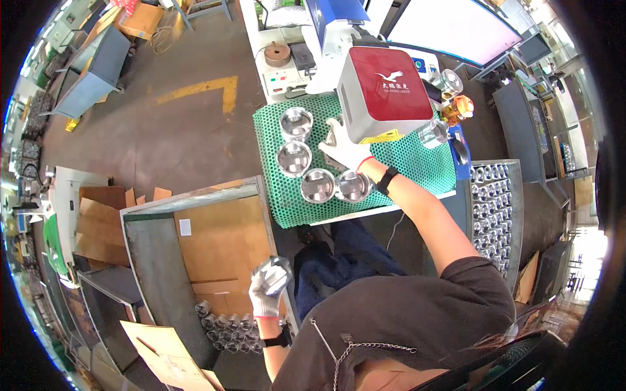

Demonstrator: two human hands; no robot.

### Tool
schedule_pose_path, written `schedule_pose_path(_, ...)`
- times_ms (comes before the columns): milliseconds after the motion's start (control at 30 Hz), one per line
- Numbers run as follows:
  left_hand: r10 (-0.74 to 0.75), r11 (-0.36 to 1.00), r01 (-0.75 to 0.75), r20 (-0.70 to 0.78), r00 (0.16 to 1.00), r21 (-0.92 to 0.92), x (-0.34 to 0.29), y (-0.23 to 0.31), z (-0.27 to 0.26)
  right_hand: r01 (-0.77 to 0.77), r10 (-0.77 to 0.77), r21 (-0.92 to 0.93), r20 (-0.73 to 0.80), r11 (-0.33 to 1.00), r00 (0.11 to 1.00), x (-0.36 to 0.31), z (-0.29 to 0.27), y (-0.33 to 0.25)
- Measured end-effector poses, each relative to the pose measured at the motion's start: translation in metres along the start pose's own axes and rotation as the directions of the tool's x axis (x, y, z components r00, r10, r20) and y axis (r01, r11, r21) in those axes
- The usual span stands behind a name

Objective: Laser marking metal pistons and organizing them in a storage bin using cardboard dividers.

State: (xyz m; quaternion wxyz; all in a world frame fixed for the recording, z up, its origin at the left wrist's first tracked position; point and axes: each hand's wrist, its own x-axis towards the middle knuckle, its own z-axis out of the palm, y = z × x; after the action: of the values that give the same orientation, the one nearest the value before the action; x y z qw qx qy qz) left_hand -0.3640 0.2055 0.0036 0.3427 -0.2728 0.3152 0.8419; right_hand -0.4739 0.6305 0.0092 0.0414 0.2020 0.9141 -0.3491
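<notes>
My left hand point(264, 296), in a white glove, grips a shiny metal piston point(274, 274) over the side of a large grey bin point(261, 218). My right hand point(349, 148), gloved too, reaches across the green perforated mat point(404, 159) to the front of a red-topped laser machine head point(388, 81). Its thumb and fingers are spread beside a small grey metal part that they partly hide. Around that hand stand several pistons, hollow side up: one at the back left point(296, 124), one below it point(293, 159), and a front pair point(318, 186).
Right of the machine head is another metal cylinder point(433, 134), near an orange-capped object point(460, 109). Rows of pistons fill a rack point(492, 208) on the right. More pistons point(228, 329) lie in the grey bin, which has cardboard point(225, 241) inside. A bright monitor point(456, 29) stands behind.
</notes>
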Motion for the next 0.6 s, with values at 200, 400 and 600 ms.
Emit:
schedule_pose_path(200, -0.042, 0.999, 0.042, 0.134, 0.99, 0.002, 0.018, -0.021, 0.06, 0.395, -0.456, -0.239, -0.322, 0.887, 0.83, -0.119, -0.015, -0.057)
schedule_pose_path(400, -0.272, 0.961, 0.245, 0.3, 0.914, 0.126, 0.032, -0.068, 0.086, -0.152, -0.241, 0.507, 0.626, 0.849, 0.741, -0.192, 0.02, -0.003)
schedule_pose_path(600, -0.324, 0.915, 0.391, 0.393, 0.86, -0.102, 0.056, -0.119, 0.114, -0.085, -0.017, 0.191, 0.477, 0.978, 0.879, -0.199, 0.001, 0.012)
